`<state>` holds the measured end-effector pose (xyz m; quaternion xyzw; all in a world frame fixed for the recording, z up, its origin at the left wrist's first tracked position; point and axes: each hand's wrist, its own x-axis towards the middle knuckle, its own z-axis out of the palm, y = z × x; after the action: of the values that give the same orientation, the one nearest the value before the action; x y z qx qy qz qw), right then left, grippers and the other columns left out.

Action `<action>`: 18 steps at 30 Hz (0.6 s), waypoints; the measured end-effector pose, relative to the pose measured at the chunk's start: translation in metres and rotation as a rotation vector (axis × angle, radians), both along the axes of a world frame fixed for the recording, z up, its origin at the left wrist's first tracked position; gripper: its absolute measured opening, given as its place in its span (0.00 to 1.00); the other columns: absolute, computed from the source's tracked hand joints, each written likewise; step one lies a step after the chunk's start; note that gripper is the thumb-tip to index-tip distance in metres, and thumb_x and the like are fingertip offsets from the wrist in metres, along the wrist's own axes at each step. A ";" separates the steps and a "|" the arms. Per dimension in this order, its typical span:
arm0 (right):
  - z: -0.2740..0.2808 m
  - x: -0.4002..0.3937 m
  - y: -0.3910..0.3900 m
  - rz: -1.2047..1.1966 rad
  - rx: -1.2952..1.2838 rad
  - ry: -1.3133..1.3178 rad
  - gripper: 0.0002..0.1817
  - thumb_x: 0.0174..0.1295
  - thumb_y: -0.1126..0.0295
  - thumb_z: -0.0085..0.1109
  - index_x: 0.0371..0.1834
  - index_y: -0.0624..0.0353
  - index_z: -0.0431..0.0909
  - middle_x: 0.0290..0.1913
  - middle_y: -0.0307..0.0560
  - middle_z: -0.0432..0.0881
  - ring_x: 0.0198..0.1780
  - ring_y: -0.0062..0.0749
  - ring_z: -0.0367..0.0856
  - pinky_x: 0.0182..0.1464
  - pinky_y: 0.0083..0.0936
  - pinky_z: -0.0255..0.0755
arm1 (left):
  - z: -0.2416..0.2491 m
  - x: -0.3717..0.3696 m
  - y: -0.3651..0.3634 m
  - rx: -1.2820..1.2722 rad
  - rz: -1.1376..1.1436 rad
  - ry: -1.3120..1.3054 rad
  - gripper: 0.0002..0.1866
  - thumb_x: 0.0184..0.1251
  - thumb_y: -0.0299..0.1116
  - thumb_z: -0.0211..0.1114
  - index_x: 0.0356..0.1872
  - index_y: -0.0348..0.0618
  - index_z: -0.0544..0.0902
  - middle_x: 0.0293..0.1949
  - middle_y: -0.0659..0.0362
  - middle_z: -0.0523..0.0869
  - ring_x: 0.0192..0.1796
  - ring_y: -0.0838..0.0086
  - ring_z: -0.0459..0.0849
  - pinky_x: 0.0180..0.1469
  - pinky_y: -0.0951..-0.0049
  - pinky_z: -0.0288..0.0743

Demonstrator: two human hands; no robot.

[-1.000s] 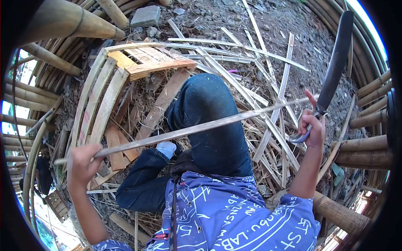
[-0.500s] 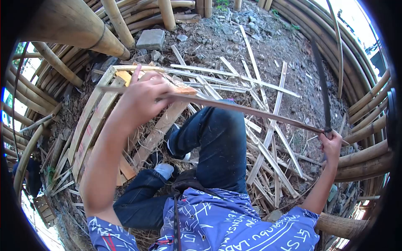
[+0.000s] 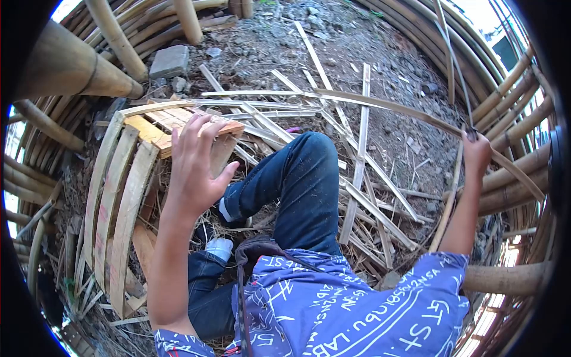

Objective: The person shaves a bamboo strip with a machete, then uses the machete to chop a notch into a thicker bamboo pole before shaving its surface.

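Note:
My left hand (image 3: 199,169) is raised with fingers spread and holds nothing. It is in front of a small slatted wooden crate-like frame (image 3: 108,196), close to its orange-toned top edge. Off to the right, my right hand (image 3: 476,156) is closed in a fist around a long split bamboo strip (image 3: 389,105). The strip runs from above my raised knee, past the fist, to the right-hand bamboo poles. A thin grey, blade-like length (image 3: 455,62) rises from the same fist; I cannot make out its exact kind.
Several pale bamboo strips (image 3: 360,149) lie crossed on the rubble ground beside my bent knee (image 3: 309,184). A grey block (image 3: 169,62) sits at the upper left. A thick bamboo pole (image 3: 71,62) juts in there, and stacked poles (image 3: 514,190) line the right.
My left hand has let go of the strip and opened beside the wooden frame. The strip's free end now extends over the ground. My right hand has risen slightly, still gripping it.

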<state>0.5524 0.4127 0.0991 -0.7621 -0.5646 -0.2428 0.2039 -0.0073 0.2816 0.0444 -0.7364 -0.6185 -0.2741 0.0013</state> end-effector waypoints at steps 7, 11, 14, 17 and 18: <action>0.007 -0.036 0.016 0.001 -0.076 -0.002 0.20 0.51 0.54 0.68 0.28 0.64 0.84 0.30 0.63 0.83 0.38 0.59 0.83 0.41 0.45 0.76 | -0.019 0.009 -0.006 -0.130 -0.010 -0.076 0.34 0.51 0.38 0.71 0.61 0.47 0.69 0.62 0.48 0.70 0.70 0.53 0.63 0.73 0.44 0.46; 0.006 -0.033 0.031 -0.004 -0.062 0.021 0.21 0.48 0.53 0.70 0.27 0.65 0.84 0.29 0.64 0.83 0.38 0.59 0.83 0.42 0.44 0.76 | -0.029 0.046 0.005 -0.266 -0.140 -0.214 0.32 0.54 0.39 0.70 0.61 0.47 0.70 0.60 0.48 0.72 0.67 0.53 0.67 0.72 0.47 0.51; -0.019 0.002 0.053 -0.059 -0.061 -0.039 0.23 0.46 0.50 0.71 0.20 0.64 0.83 0.24 0.56 0.84 0.29 0.48 0.85 0.37 0.41 0.76 | -0.042 0.077 0.011 -0.288 -0.294 -0.356 0.32 0.53 0.36 0.71 0.60 0.41 0.71 0.58 0.46 0.73 0.65 0.52 0.68 0.68 0.59 0.59; -0.023 0.003 0.046 -0.174 -0.200 0.128 0.20 0.47 0.55 0.71 0.21 0.65 0.83 0.21 0.49 0.84 0.20 0.33 0.83 0.30 0.32 0.78 | -0.052 0.096 0.012 -0.338 -0.364 -0.449 0.32 0.54 0.37 0.70 0.60 0.40 0.70 0.58 0.46 0.73 0.64 0.52 0.69 0.68 0.60 0.60; -0.034 0.014 0.044 -0.189 -0.228 0.337 0.19 0.47 0.57 0.71 0.22 0.67 0.83 0.20 0.49 0.83 0.19 0.30 0.82 0.26 0.29 0.77 | -0.056 0.100 0.010 -0.361 -0.377 -0.471 0.32 0.55 0.37 0.70 0.61 0.41 0.70 0.58 0.46 0.73 0.65 0.52 0.69 0.68 0.59 0.60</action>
<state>0.5659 0.4572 0.0653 -0.8594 -0.4726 -0.0646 0.1842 0.0924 0.2914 -0.0114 -0.7428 -0.4934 -0.3181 -0.3221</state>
